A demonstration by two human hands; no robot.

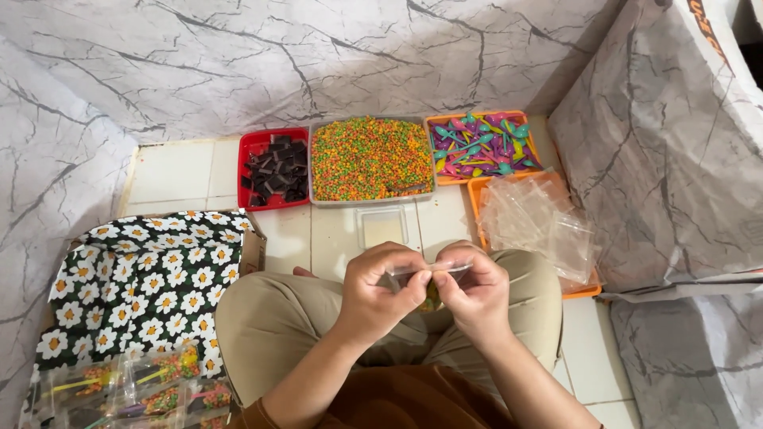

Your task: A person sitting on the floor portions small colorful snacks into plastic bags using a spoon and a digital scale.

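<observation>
Both hands meet over the lap: the left hand [380, 287] and right hand [470, 291] pinch a small clear bag [427, 272] by its top edge, fingers [413, 291] closed on it. Just beyond the fingers lies a clear lid [381, 226], then a tray of beads [370, 158]. Right of them are empty bags [539, 219]; far left, filled bags [131, 389].
</observation>
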